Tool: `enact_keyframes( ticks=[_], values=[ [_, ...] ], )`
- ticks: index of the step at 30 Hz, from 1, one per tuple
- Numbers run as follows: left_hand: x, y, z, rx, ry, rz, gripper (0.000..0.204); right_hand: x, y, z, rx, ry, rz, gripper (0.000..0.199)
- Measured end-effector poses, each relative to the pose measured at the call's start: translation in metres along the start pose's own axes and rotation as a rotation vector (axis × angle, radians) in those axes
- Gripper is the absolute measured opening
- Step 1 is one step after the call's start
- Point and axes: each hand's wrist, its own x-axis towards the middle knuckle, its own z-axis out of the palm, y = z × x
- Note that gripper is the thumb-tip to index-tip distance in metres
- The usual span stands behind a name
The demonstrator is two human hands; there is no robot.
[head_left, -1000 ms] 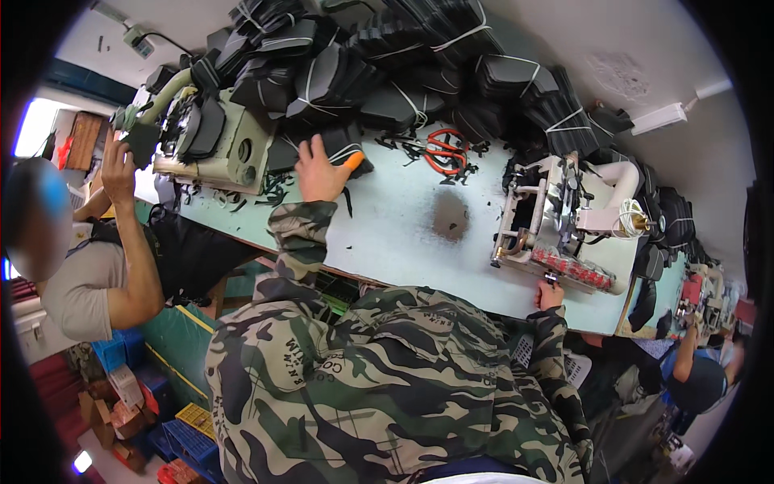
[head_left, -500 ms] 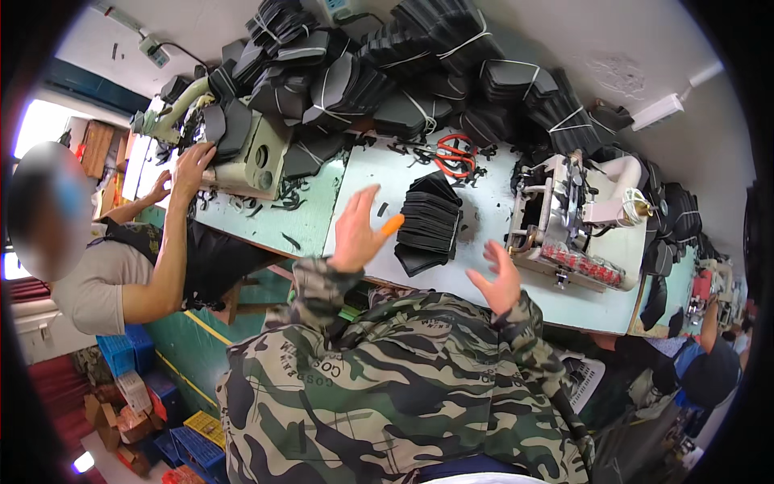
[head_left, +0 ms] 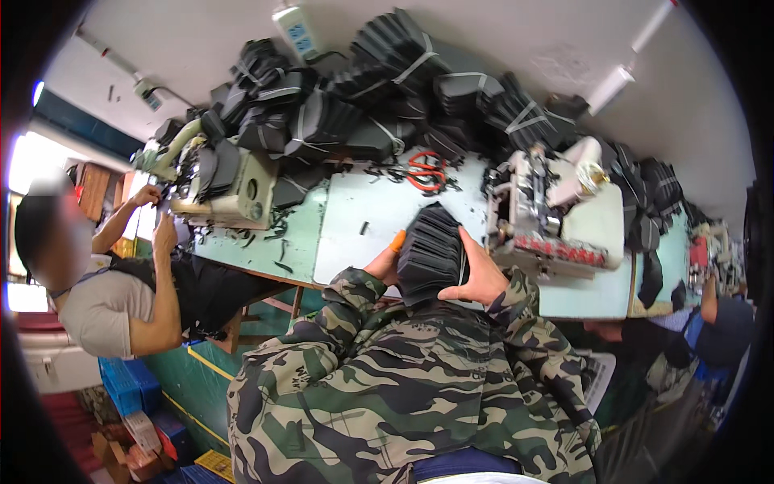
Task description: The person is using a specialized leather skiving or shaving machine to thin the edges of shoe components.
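A stack of black fabric pieces (head_left: 431, 254) stands at the near edge of the pale green worktable (head_left: 355, 222). My left hand (head_left: 384, 263) presses against its left side, with an orange cover on one fingertip (head_left: 397, 240). On the stack's right side my right hand (head_left: 482, 276) grips it, thumb lying up along the pieces. Both sleeves are camouflage patterned and come up from below.
A white sewing machine (head_left: 556, 211) stands just right of the stack. Red scissors (head_left: 425, 171) lie behind it. Tied black bundles (head_left: 387, 105) are heaped along the wall. A co-worker (head_left: 121, 302) works at another machine (head_left: 230, 189) on the left; another person (head_left: 717, 323) sits far right.
My left hand drew back from the far side of the table. The black stack came toward me and both hands closed on its sides at the near edge.
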Motion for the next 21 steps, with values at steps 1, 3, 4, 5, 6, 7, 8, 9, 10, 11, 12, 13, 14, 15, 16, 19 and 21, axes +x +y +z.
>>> enact_keyframes(
  ticks=[1, 3, 4, 5, 6, 7, 8, 9, 10, 11, 12, 13, 14, 15, 16, 19, 21],
  values=[
    [0.001, 0.0, 0.008, -0.114, -0.032, -0.017, 0.072, -0.005, -0.002, -0.007, 0.013, -0.038, 0.0, 0.126],
    [-0.002, 0.005, 0.034, -0.129, -0.051, -0.055, 0.072, -0.03, -0.017, -0.028, -0.032, -0.025, -0.025, 0.127],
    [-0.002, 0.006, 0.046, -0.15, -0.055, -0.075, 0.071, -0.043, -0.023, -0.033, -0.08, -0.03, -0.067, 0.127],
    [0.003, 0.002, 0.054, -0.018, -0.082, -0.027, 0.07, -0.054, -0.027, -0.031, -0.024, 0.029, -0.038, 0.127],
    [0.006, 0.0, 0.067, 0.001, -0.1, -0.056, 0.07, -0.063, -0.018, -0.024, 0.073, 0.156, -0.054, 0.123],
    [0.008, -0.002, 0.081, 0.154, -0.05, -0.02, 0.07, -0.072, -0.009, -0.021, 0.299, 0.227, -0.036, 0.12],
    [0.008, -0.004, 0.095, 0.306, 0.001, 0.025, 0.07, -0.08, 0.001, -0.018, 0.525, 0.293, -0.029, 0.117],
    [0.008, 0.001, 0.101, 0.417, 0.049, -0.052, 0.058, -0.091, 0.015, -0.012, 0.702, 0.355, -0.054, 0.106],
    [0.007, -0.001, 0.114, 0.441, 0.025, -0.079, 0.058, -0.105, 0.026, -0.009, 0.713, 0.397, -0.045, 0.106],
    [0.003, -0.002, 0.131, 0.81, 0.078, 0.166, 0.051, -0.118, 0.035, -0.007, 0.952, 0.423, -0.035, 0.099],
    [-0.001, -0.002, 0.151, 1.166, 0.122, 0.436, 0.044, -0.129, 0.045, -0.005, 1.191, 0.443, -0.037, 0.092],
    [-0.009, -0.002, 0.178, 1.218, 0.059, 0.584, 0.036, -0.134, 0.044, 0.0, 1.415, 0.45, -0.133, 0.078],
    [-0.007, -0.014, 0.19, 1.34, 0.03, 0.688, 0.038, -0.148, 0.039, -0.001, 1.597, 0.43, -0.088, 0.067],
    [-0.004, -0.022, 0.206, 1.391, -0.002, 0.772, 0.038, -0.156, 0.049, 0.0, 1.723, 0.418, -0.098, 0.064],
    [-0.002, -0.027, 0.219, 1.439, -0.034, 0.857, 0.039, -0.163, 0.056, 0.001, 1.849, 0.399, -0.112, 0.061],
    [0.009, -0.038, 0.233, 1.479, -0.102, 0.903, 0.033, -0.185, 0.064, 0.007, 1.805, 0.476, -0.094, 0.059],
    [0.012, -0.04, 0.245, 1.46, -0.141, 0.831, 0.029, -0.194, 0.069, 0.003, 1.756, 0.456, -0.052, 0.058]
  ],
)
